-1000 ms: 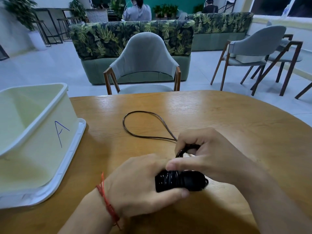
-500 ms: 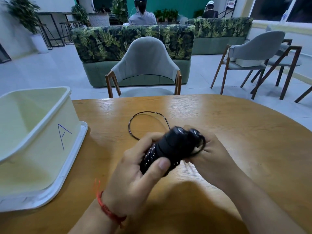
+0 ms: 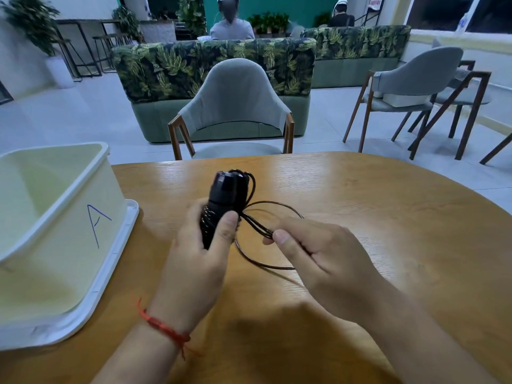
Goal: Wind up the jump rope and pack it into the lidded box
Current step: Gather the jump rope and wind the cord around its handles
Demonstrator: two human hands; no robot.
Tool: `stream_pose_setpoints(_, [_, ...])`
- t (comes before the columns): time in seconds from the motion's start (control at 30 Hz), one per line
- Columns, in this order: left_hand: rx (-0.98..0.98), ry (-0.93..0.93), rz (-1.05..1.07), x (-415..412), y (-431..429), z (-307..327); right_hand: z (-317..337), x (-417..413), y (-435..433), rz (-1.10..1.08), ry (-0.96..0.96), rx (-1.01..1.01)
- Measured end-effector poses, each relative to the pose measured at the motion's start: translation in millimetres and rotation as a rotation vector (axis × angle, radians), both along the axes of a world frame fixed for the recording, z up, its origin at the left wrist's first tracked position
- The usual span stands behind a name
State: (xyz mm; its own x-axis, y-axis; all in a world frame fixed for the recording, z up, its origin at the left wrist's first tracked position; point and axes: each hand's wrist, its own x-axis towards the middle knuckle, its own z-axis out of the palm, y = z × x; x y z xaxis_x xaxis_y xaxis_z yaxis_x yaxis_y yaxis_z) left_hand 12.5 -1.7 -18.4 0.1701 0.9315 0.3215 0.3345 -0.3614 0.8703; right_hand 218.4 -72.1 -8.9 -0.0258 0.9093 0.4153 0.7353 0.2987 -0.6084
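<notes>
Since half a second earlier, the right hand (image 3: 321,253) had pulled away from the handles (image 3: 225,198), now pinching a few rope loops (image 3: 266,217) out to the side. Left hand (image 3: 196,261) was wrapped round the black handles, tipped upright above the wooden table (image 3: 388,217). Open box (image 3: 55,217) marked A sat on its lid (image 3: 119,261), off to the left.

text: "A" | handwritten, blue | on side wall of box (image 3: 83,236)
</notes>
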Motion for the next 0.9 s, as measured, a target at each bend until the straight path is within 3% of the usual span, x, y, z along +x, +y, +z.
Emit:
stream_pose_setpoints(0.07, [0.076,0.189,-0.033,3.4,-5.4,1.4,0.0,-0.8,0.5,-0.014,-0.133,0.101])
stream_pose_setpoints(0.17, [0.196,0.405,-0.111,7.3,-12.3,-0.9,-2.8,0.4,4.1,-0.038,-0.180,0.159])
stream_pose_setpoints(0.47, [0.234,0.682,-0.078,11.9,-15.9,-2.6,-2.9,4.2,9.8,0.023,-0.296,0.301])
stream_pose_setpoints(0.6, [0.250,0.727,-0.296,7.9,-19.5,4.0,4.8,13.7,11.7,0.128,-0.032,0.238])
stream_pose_setpoints(0.73, [0.246,0.701,-0.608,5.6,-23.7,8.5,4.6,20.8,10.5,0.296,0.252,-0.150])
stream_pose_setpoints(0.8, [0.235,0.621,-0.716,5.5,-25.6,8.5,3.1,21.9,10.1,0.341,0.388,-0.307])
stream_pose_setpoints(0.9, [0.207,0.375,-0.786,4.8,-21.8,5.4,0.0,18.8,13.3,0.288,0.540,-0.267])
